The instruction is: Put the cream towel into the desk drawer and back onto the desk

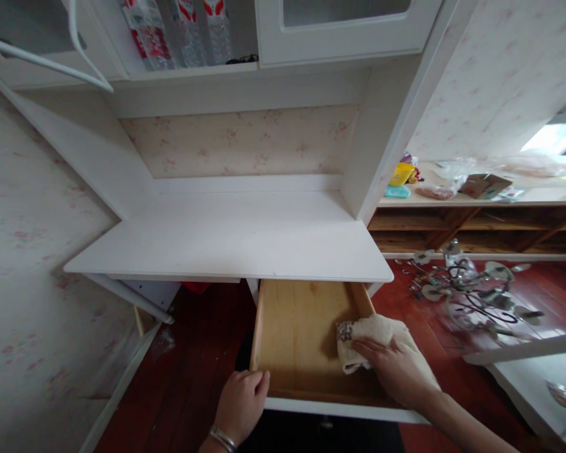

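A wooden drawer (297, 340) with a white front is pulled out from under the white desk (245, 239). At its front left corner, my left hand (243, 399) has its fingers closed over the edge; a bracelet circles that wrist. My right hand (389, 368) is inside the drawer's right part, holding a cream cloth (382, 327) with a brown patterned border. The cloth lies against the drawer bottom and drapes over the right side wall. Part of it is hidden beneath my fingers.
Above the desk, a cabinet shelf holds several plastic bottles (186, 31). A metal chandelier (476, 289) lies on the red floor (188, 371) to the right. Behind it stands a low wooden shelf unit (481, 220) with a cardboard box (483, 185) and plastic bags on top.
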Tool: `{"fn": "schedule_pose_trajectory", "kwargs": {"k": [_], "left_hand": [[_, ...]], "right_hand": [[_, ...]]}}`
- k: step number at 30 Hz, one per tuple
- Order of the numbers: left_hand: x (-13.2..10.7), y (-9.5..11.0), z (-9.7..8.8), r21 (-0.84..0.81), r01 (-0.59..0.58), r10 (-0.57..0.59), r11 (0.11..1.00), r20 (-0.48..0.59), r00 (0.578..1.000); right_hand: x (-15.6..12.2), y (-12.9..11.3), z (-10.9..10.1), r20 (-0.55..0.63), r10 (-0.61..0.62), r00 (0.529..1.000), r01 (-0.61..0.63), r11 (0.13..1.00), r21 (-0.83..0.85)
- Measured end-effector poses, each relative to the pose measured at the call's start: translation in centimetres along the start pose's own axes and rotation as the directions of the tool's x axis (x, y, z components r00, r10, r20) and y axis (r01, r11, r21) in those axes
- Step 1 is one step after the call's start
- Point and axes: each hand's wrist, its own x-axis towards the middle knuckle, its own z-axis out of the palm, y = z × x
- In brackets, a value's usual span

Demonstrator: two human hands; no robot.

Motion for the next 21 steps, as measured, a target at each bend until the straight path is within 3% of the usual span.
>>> {"fn": "schedule_pose_trajectory", "kwargs": {"k": [4,11,17,21], "left_hand": [[-0.1,-0.1,0.2,-0.004,-0.008,0.008,1.0,-0.009,1.0],[-0.2,-0.8,1.2,-0.037,0.024,-0.026,0.999,-0.052,0.998],[-0.1,-0.9,1.5,-0.053,0.042,-0.045,0.998,-0.052,0.998],[-0.1,-1.0,1.6,-0.073,0.052,-0.055,0.996,-0.043,0.998]], "right_hand": [[3.1,0.1,0.8,-0.082,-0.003,0.997,-0.002,0.998,-0.068],[9.2,2.1,1.1,-0.216,-0.15,0.965,0.083,0.953,-0.292],[12.9,2.7,0.6,-0.225,-0.151,0.963,0.061,0.931,-0.361],[14.3,2.8,0.5,-0.193,-0.09,0.977,0.032,0.958,-0.285]]}}
